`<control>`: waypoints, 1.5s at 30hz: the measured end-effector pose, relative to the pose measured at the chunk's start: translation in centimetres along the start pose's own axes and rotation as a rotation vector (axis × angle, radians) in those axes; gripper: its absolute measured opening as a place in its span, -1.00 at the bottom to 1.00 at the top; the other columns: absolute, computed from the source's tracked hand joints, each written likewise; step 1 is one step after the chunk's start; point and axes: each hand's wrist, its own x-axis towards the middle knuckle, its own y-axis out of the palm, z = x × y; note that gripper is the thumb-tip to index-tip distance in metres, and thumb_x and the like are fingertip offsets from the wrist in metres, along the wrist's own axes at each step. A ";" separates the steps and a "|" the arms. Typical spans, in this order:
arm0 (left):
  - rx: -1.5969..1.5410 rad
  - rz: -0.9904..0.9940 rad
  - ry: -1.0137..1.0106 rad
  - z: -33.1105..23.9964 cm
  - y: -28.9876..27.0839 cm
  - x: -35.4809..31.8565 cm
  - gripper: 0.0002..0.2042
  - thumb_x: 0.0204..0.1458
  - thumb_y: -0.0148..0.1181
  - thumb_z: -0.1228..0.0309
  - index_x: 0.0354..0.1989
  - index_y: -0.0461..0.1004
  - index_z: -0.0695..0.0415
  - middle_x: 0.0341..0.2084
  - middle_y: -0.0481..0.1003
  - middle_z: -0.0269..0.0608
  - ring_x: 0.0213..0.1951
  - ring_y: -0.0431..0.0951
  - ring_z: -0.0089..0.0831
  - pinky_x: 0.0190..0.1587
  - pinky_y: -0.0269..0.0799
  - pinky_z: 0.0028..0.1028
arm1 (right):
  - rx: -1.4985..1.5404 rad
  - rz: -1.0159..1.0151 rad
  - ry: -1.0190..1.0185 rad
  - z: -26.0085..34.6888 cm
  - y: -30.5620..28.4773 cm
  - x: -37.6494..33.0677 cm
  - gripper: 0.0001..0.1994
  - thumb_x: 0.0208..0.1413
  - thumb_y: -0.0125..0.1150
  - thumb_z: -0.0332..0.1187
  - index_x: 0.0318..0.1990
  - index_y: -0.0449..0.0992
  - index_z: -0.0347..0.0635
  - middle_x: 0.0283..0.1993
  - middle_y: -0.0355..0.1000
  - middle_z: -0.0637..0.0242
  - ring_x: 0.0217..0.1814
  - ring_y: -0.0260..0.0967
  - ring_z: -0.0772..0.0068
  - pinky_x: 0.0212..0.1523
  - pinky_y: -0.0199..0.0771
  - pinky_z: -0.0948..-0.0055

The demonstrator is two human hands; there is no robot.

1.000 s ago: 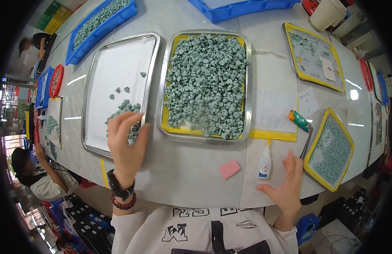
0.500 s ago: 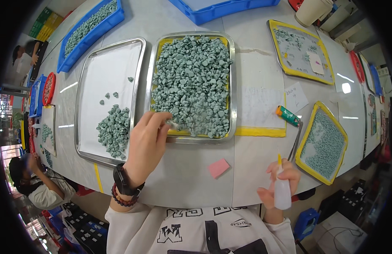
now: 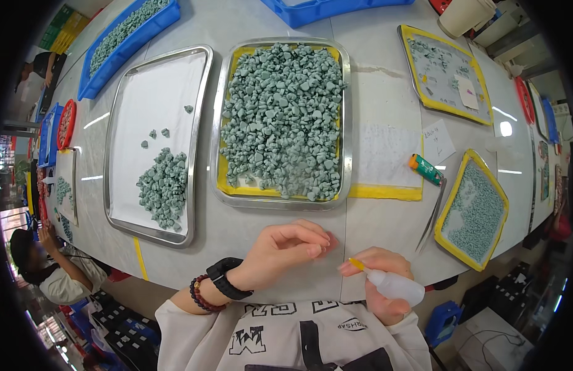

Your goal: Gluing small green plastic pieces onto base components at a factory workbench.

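My right hand (image 3: 385, 272) is closed round a translucent white squeeze bottle (image 3: 396, 287), tilted with its yellow nozzle pointing up and left. Just left of that nozzle, my left hand (image 3: 289, 247) has its thumb and fingers drawn together. Whatever may be between those fingertips is hidden. Behind them a pink paper note (image 3: 331, 242) shows only in part. Beyond my hands lies a metal tray with a yellow-edged lining (image 3: 280, 203), heaped with grey-green stone pieces (image 3: 280, 117). A white-lined metal tray (image 3: 150, 86) to its left bears a smaller pile (image 3: 164, 191) and several loose stones.
Tweezers (image 3: 432, 216) and a green-and-orange tube-shaped item (image 3: 426, 169) lie at the right. Beyond them are a yellow-edged tray of small stones (image 3: 475, 204) and another yellow-edged tray (image 3: 444, 62). A blue bin of stones (image 3: 129, 52) stands far left. Another person (image 3: 57, 266) sits at left.
My left hand has moved from the near edge of the stone-filled tray back and right toward the bottle. My right hand has tipped the bottle from upright to leaning left.
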 end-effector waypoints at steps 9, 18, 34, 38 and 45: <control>0.103 -0.057 -0.003 -0.2 1.1 -0.5 -0.77 0.03 0.09 0.67 -0.12 0.46 0.30 -0.11 0.44 -0.13 -0.08 0.46 -0.46 -0.03 0.38 -0.49 | -0.142 0.124 -0.065 -0.1 -0.4 0.8 -0.55 0.11 0.07 -0.05 -0.22 0.43 -0.39 -0.39 0.52 0.07 -0.21 0.50 0.00 -0.24 0.54 0.26; 0.167 -0.066 0.018 0.2 0.5 -0.4 -0.73 0.01 0.08 0.72 -0.08 0.45 0.31 -0.10 0.44 -0.08 -0.10 0.49 -0.44 -0.06 0.43 -0.50 | -0.287 0.106 -0.033 0.2 0.4 1.5 -0.42 0.16 -0.19 0.20 -0.30 0.38 -0.24 -0.49 0.50 0.12 -0.27 0.51 -0.04 -0.26 0.54 0.19; 0.234 -0.036 0.071 0.9 0.4 -0.6 -0.73 -0.03 0.14 0.72 -0.11 0.47 0.29 -0.05 0.41 -0.09 -0.13 0.50 -0.46 -0.07 0.48 -0.53 | -0.265 0.129 -0.092 -0.2 0.0 1.1 -0.55 0.18 -0.04 -0.06 -0.35 0.47 -0.39 -0.45 0.50 0.15 -0.26 0.52 -0.01 -0.29 0.56 0.23; 0.232 -0.033 0.078 0.9 0.4 -0.6 -0.73 -0.04 0.14 0.72 -0.12 0.47 0.29 -0.06 0.41 -0.08 -0.12 0.50 -0.46 -0.07 0.48 -0.52 | -0.285 0.158 -0.097 -0.3 -0.1 1.2 -0.57 0.17 -0.02 -0.07 -0.35 0.47 -0.38 -0.43 0.50 0.15 -0.27 0.52 0.00 -0.30 0.56 0.24; 0.231 -0.018 0.076 0.7 0.5 -0.5 -0.73 -0.04 0.14 0.72 -0.12 0.46 0.30 -0.07 0.41 -0.09 -0.12 0.50 -0.45 -0.07 0.48 -0.51 | -0.295 0.134 -0.069 0.0 0.1 1.2 -0.58 0.16 -0.01 -0.08 -0.36 0.47 -0.37 -0.42 0.50 0.16 -0.27 0.52 0.02 -0.30 0.56 0.25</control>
